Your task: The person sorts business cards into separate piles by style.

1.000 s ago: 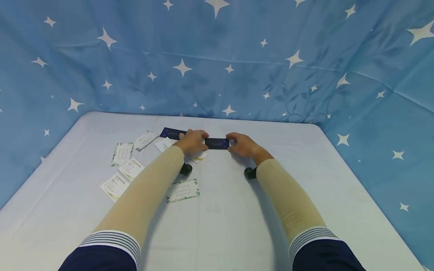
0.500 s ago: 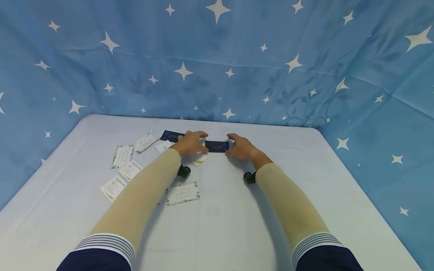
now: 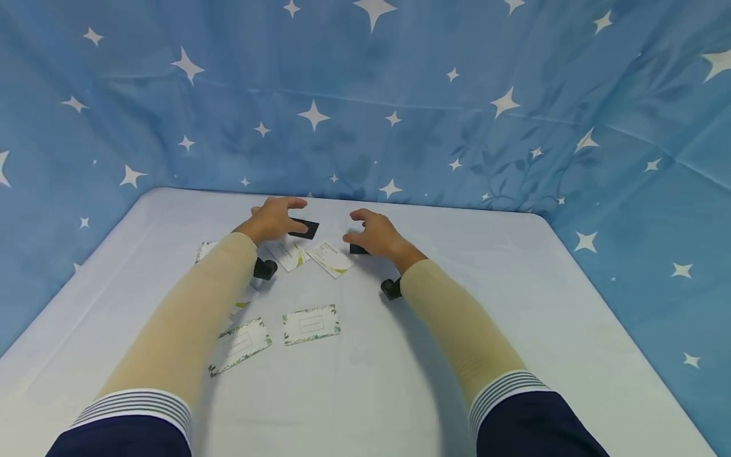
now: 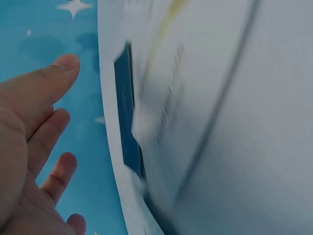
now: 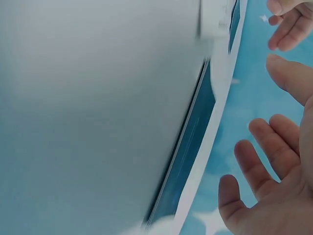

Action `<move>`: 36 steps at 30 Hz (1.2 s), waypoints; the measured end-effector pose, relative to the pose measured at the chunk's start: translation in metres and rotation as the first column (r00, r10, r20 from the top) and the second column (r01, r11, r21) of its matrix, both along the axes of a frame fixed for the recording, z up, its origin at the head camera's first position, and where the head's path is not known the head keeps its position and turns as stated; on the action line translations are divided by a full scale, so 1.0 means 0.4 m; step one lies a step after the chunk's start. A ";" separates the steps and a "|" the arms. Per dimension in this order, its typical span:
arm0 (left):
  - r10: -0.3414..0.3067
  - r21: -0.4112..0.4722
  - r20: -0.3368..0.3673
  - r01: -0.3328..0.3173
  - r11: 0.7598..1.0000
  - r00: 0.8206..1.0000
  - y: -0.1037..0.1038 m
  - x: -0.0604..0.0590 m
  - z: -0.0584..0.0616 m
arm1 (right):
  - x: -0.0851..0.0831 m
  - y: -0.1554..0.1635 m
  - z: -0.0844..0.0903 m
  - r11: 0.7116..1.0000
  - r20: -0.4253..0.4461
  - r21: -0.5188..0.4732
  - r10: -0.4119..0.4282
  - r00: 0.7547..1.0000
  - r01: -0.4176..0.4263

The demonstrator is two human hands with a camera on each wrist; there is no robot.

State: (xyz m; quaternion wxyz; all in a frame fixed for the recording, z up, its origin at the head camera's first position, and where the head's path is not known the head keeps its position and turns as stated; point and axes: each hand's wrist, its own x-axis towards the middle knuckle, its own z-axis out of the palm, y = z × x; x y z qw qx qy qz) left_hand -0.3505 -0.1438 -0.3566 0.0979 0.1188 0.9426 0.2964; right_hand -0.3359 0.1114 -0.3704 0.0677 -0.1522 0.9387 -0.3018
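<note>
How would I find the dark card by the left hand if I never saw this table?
Start at the pale table with the starry blue cloth hanging behind it, and go to its far edge. There the left hand hovers, fingers relaxed, with the dark card lying flat just beside its fingertips. Most nearby cards are white with green trim; this one is nearly black.

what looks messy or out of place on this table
The business cards lie scattered at odd angles, not stacked: two leaf-bordered cards near the front, white cards askew mid-table, a dark card by the left hand. Nothing looks damaged.
</note>
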 end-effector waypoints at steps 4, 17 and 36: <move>0.033 -0.018 0.000 -0.033 0.999 0.999 -0.050 -0.012 -0.008 | -0.021 -0.056 -0.001 0.999 0.008 0.025 0.022 1.000 -0.022; 0.029 -0.104 0.114 -0.017 0.994 0.993 -0.084 -0.046 -0.036 | -0.042 -0.151 -0.018 0.995 0.110 0.099 -0.030 0.993 0.019; 0.034 -0.137 0.140 -0.014 0.990 0.990 -0.100 -0.046 -0.037 | -0.064 -0.206 -0.025 0.962 0.074 0.273 -0.016 0.997 -0.005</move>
